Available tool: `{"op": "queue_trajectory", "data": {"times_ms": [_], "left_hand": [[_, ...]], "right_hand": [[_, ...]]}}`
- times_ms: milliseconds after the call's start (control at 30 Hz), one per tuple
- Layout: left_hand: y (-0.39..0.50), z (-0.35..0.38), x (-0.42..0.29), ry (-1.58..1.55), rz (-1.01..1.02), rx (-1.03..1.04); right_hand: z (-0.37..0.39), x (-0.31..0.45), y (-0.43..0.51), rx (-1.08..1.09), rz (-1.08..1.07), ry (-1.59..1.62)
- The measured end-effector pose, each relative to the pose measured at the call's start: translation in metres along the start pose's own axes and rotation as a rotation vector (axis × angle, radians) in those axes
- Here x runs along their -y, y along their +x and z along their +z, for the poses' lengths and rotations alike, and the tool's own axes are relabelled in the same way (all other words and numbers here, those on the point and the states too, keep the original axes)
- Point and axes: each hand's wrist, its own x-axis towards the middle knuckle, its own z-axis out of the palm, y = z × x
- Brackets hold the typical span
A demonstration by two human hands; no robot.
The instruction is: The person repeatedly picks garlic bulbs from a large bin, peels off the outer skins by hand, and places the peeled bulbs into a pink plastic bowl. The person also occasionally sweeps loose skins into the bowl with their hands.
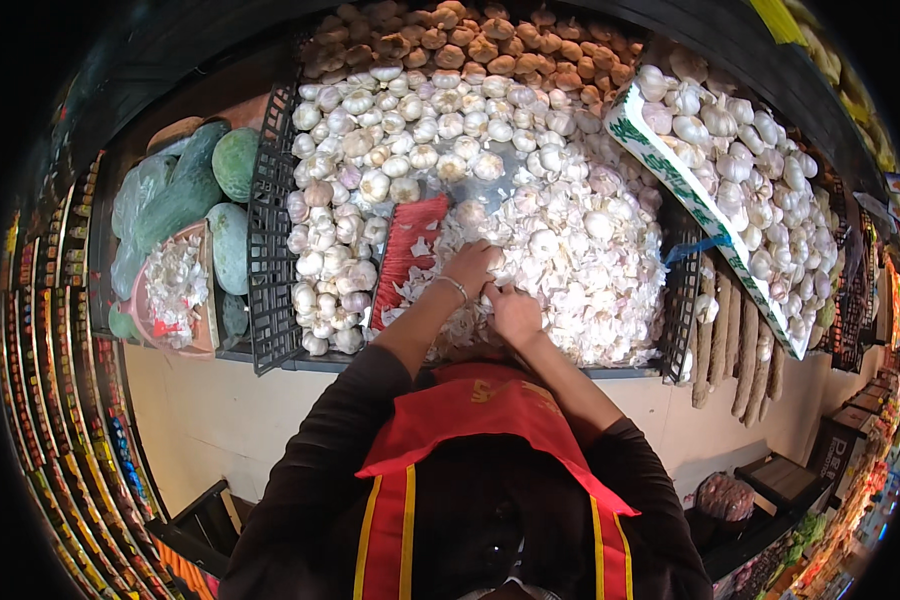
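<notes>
My left hand (474,264), with a bracelet at the wrist, curls over the peel pile, a pale garlic bulb (497,259) partly showing at its fingers. Close against it, my right hand (515,312) has its fingers bent inward; what lies between them is hidden. Beneath both hands spreads a heap of loose garlic skins (607,289) with some bulbs mixed in. A red-bristled brush (409,255) lies left of my hands among the skins. White garlic bulbs (337,262) line the left and far parts of the display.
Black plastic crate walls (270,232) (681,315) flank the garlic. At left are winter melons (184,187) and a pink basket (141,315) of peels. On the right, a white box (675,172) of garlic sits above long brown roots (720,337). Browner bulbs (450,56) lie behind.
</notes>
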Motion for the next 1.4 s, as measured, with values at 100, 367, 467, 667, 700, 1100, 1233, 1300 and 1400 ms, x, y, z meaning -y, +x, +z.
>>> {"op": "queue_trajectory", "data": {"times_ms": [100, 367, 467, 667, 700, 1100, 1233, 1300, 1400], "left_hand": [[0.009, -0.020, 0.005, -0.023, -0.080, 0.167], [-0.034, 0.001, -0.026, 0.078, 0.022, -0.018], [-0.033, -0.014, -0.037, -0.089, -0.163, -0.060], [-0.033, -0.038, -0.064, -1.281, -0.542, -0.085], [-0.037, -0.047, -0.077, -1.621, -0.636, 0.005], [-0.052, -0.047, -0.080, -2.191, -0.800, 0.045], [-0.062, -0.049, -0.070, -2.042, -0.799, 0.015], [-0.070, -0.048, -0.052, -2.095, -0.801, -0.064], [-0.081, -0.067, -0.024, -1.996, -0.638, -0.298]], "right_hand": [[-0.017, -0.007, -0.013, -0.088, -0.123, 0.137], [-0.012, -0.056, -0.054, -0.007, 0.326, 2.235], [-0.007, -0.060, -0.061, 0.003, 0.322, 2.548], [-0.019, -0.046, -0.052, -0.065, 0.258, 2.574], [-0.023, -0.041, -0.048, -0.130, 0.249, 2.496], [-0.060, 0.016, -0.044, -0.441, -0.085, 1.744], [-0.077, 0.019, -0.055, -0.373, -0.071, 1.281], [-0.067, 0.015, -0.051, -0.430, -0.101, 1.303], [-0.060, -0.002, -0.046, -0.483, -0.055, 1.427]]}}
